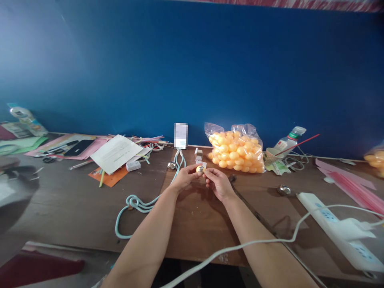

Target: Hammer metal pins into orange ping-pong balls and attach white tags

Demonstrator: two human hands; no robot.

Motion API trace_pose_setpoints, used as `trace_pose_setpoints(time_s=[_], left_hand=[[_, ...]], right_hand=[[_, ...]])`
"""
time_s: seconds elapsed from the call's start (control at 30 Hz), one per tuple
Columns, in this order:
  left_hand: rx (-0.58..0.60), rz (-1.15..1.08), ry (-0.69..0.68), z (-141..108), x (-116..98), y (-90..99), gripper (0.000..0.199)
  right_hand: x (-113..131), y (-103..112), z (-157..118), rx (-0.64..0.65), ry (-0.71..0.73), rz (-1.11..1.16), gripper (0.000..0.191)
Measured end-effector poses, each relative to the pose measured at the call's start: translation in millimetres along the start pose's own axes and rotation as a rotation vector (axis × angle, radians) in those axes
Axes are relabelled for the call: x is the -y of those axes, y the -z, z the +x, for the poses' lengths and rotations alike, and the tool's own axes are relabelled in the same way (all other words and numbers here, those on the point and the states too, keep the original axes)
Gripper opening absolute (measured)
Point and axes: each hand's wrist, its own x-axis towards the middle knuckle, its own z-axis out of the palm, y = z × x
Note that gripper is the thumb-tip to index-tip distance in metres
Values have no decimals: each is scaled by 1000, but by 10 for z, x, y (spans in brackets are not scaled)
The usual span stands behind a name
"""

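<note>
Over the middle of the table, my left hand [185, 176] pinches a small yellow ball [200, 169] with a shiny silver patch. My right hand [219, 183] is closed, its thumb and forefinger meeting at the ball's right edge; its other fingers are curled. Just behind the ball are small white blocks [198, 153]. A shiny silver ball [171, 165] lies to the left of my hands, and a crumpled-looking silver piece [283, 190] to the right. Behind my right hand stands a clear plastic bag [214, 127] full of yellow-orange balls.
A light-blue cord [136, 203] loops left of my arms. Papers [117, 154], a dark phone [79, 148] and scissors lie farther left. At the right are a bottle [289, 140], a cup [271, 156] and a power strip [324, 216]. Its white cable [228, 249] crosses my right forearm.
</note>
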Motion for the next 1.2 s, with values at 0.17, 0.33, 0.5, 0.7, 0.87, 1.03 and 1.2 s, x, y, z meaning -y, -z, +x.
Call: trace_pose_setpoints(time_s=[0.17, 0.33, 0.5, 0.7, 0.87, 1.03, 1.2], left_hand=[[20, -106, 50, -36, -80, -48, 57], [-7, -71, 71, -58, -111, -53, 56], [13, -62, 34, -37, -39, -13, 55], [38, -36, 18, -29, -22, -8, 52], [45, -19, 9, -34, -43, -16, 53], [49, -17, 20, -39, -56, -21, 54], [53, -29, 22, -37, -52, -16, 55]], right_hand=[[-13, 11, 6, 7, -4, 0, 30], [-26, 5, 14, -14, 4, 17, 31], [-36, -3, 16, 3, 21, 19, 29], [-31, -18, 4, -11, 32, 12, 29], [-34, -25, 6, -20, 33, 13, 30], [-29, -34, 5, -26, 40, 8, 29], [-31, -38, 4, -26, 42, 16, 29]])
